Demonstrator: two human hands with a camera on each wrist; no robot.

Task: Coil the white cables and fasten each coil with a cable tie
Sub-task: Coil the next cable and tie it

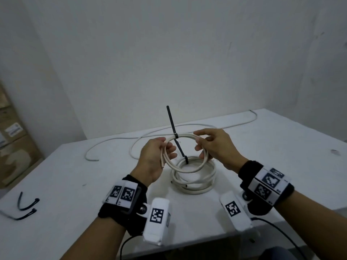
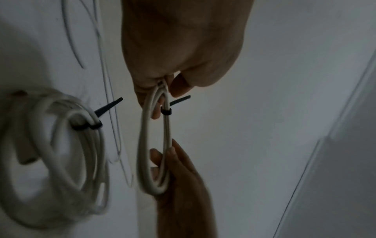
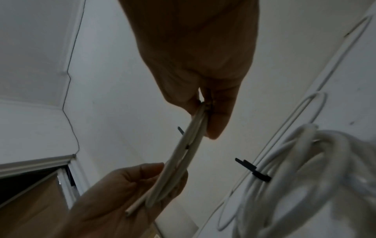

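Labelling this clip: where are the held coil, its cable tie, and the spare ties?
held coil point(image 1: 187, 170): head view, lower arc of loop.
cable tie point(image 1: 170, 119): head view, upright tail.
spare ties point(image 1: 26, 208): head view, near curved end.

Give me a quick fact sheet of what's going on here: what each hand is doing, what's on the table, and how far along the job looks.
left hand: grips the held coil's left side
right hand: pinches its right side
held coil: white cable, above the table, black cable tie on it, tail sticking up
finished coil: lies on the table, tied
loose cable: uncoiled, farther back
spare ties: near the left edge
progress: two coils tied, loose cable remains
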